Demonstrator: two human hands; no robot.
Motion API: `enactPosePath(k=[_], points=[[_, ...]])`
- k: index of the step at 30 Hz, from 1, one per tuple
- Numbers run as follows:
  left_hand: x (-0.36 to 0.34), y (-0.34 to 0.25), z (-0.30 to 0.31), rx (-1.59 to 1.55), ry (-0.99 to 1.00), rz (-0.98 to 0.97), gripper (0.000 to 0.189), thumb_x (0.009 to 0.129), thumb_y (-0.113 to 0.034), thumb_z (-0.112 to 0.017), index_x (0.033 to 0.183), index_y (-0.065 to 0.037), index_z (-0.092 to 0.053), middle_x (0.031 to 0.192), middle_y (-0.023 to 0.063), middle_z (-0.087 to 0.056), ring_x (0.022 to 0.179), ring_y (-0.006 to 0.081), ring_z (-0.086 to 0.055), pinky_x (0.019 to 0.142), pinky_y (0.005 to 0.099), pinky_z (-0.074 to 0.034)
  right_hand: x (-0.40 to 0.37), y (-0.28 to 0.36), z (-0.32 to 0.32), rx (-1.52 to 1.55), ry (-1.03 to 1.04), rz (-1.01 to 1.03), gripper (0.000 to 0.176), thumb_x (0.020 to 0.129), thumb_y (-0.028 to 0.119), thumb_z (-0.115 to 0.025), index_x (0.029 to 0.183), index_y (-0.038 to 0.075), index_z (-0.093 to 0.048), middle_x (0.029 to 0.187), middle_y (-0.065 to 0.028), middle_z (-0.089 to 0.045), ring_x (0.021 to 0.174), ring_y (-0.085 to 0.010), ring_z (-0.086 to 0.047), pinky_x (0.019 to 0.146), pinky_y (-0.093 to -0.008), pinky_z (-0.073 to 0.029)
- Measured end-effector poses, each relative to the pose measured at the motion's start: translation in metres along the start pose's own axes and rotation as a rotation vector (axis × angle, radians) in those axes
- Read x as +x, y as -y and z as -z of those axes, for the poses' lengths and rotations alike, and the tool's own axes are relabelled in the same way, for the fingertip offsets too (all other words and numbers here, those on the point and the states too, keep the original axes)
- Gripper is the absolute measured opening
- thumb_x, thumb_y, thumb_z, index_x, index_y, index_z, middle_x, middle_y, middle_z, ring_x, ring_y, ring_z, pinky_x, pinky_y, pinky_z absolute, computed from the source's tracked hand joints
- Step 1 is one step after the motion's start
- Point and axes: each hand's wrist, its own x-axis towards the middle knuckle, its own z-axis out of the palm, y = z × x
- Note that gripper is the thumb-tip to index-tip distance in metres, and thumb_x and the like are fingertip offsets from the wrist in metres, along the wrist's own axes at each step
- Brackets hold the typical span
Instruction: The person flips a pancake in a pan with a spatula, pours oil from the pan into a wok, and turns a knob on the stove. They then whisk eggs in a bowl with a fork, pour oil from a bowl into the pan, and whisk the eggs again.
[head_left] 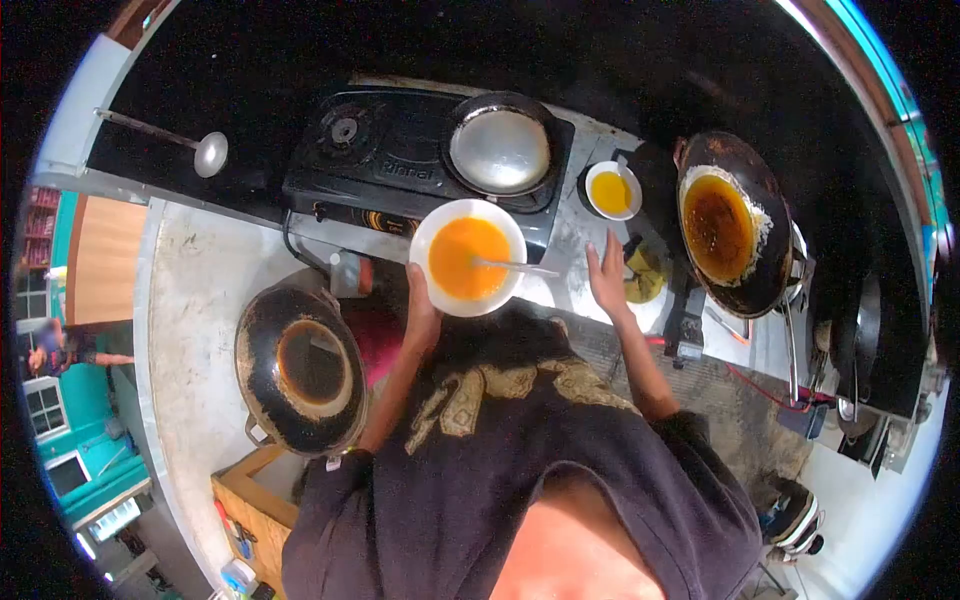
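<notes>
My left hand (424, 308) grips the left side of a white bowl (421, 240) of orange beaten liquid (467, 258). A spoon (520, 267) rests in the bowl, its handle pointing right. My right hand (606, 272) is raised to the right of the bowl, fingers apart, holding nothing. Beyond that hand stands a small white bowl of yellow oil (611, 192). A black pan (499, 146) with a silvery inside sits on the stove's right burner, behind the white bowl.
The black two-burner stove (407, 150) is ahead. A large wok with dark oil (722, 230) stands at right, another wok (302, 368) at left. A ladle (210, 154) lies at upper left. Another person (55, 352) is far left.
</notes>
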Motion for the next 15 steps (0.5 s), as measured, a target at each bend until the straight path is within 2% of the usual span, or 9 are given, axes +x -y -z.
enactPosePath(k=[3,5,8,11,12,13,14,15], points=[[-0.015,-0.018,0.001,-0.001,-0.12,0.042,0.057,0.098,-0.046,-0.021,0.138,-0.006,-0.021,0.133,0.0122,-0.037,0.124,0.0226,-0.038,0.104,0.0356,-0.03,0.078,0.06,-0.024,-0.11,-0.133,0.231,0.066,0.092,0.042,-0.043,0.14,0.0,-0.023,0.142,-0.028,-0.024,0.132,-0.0422,-0.022,0.107,-0.0497,-0.017],[-0.026,-0.032,-0.002,-0.084,-0.184,0.073,0.058,0.098,-0.047,-0.019,0.138,-0.006,-0.02,0.135,0.0118,-0.037,0.124,0.0232,-0.039,0.105,0.0359,-0.03,0.124,0.105,-0.037,-0.138,-0.149,0.354,0.065,0.092,0.042,-0.042,0.141,0.003,-0.023,0.144,-0.0257,-0.022,0.134,-0.0412,-0.018,0.107,-0.0539,-0.015],[-0.051,-0.058,-0.01,-0.148,-0.289,0.104,0.06,0.097,-0.048,-0.019,0.139,-0.005,-0.023,0.139,0.0116,-0.035,0.126,0.0227,-0.037,0.106,0.035,-0.028,0.184,0.13,-0.082,-0.177,-0.199,0.549,0.065,0.092,0.043,-0.04,0.141,0.003,-0.023,0.145,-0.024,-0.021,0.135,-0.0405,-0.016,0.106,-0.0564,-0.014],[-0.062,-0.027,0.03,-0.033,-0.335,-0.025,0.062,0.097,-0.048,-0.019,0.138,-0.003,-0.027,0.139,0.0108,-0.035,0.127,0.0216,-0.035,0.106,0.0343,-0.027,0.226,0.143,-0.115,-0.441,-0.195,0.666,0.065,0.091,0.042,-0.04,0.139,0.002,-0.026,0.144,-0.0235,-0.024,0.133,-0.0401,-0.022,0.104,-0.0574,-0.019],[-0.071,-0.036,0.022,0.096,-0.466,0.013,0.061,0.098,-0.047,-0.019,0.137,-0.001,-0.029,0.139,0.0106,-0.036,0.128,0.0213,-0.034,0.107,0.0334,-0.025,0.234,0.146,-0.122,-0.507,-0.157,0.671,0.064,0.091,0.042,-0.04,0.138,0.001,-0.028,0.143,-0.0236,-0.026,0.132,-0.0401,-0.024,0.103,-0.0577,-0.021],[-0.074,-0.017,0.035,0.036,-0.496,-0.009,0.061,0.098,-0.047,-0.019,0.137,-0.001,-0.028,0.138,0.0105,-0.036,0.128,0.021,-0.033,0.107,0.0334,-0.024,0.241,0.146,-0.129,-0.571,-0.113,0.681,0.064,0.091,0.041,-0.041,0.138,0.0,-0.029,0.142,-0.0237,-0.027,0.132,-0.0402,-0.025,0.102,-0.0581,-0.023],[-0.077,0.001,0.05,-0.018,-0.525,-0.038,0.061,0.098,-0.047,-0.02,0.137,0.0,-0.028,0.138,0.0105,-0.036,0.128,0.0207,-0.032,0.107,0.0333,-0.024,0.252,0.134,-0.142,-0.62,-0.136,0.751,0.063,0.091,0.041,-0.04,0.137,-0.001,-0.03,0.142,-0.0238,-0.028,0.132,-0.0404,-0.025,0.101,-0.0582,-0.025],[-0.084,0.002,0.052,0.01,-0.543,-0.066,0.061,0.098,-0.046,-0.021,0.137,0.0,-0.028,0.137,0.0105,-0.036,0.128,0.0205,-0.031,0.107,0.0331,-0.023,0.259,0.13,-0.15,-0.519,-0.154,0.79,0.063,0.091,0.042,-0.04,0.138,0.001,-0.03,0.142,-0.0229,-0.028,0.132,-0.0396,-0.025,0.101,-0.0568,-0.025]])
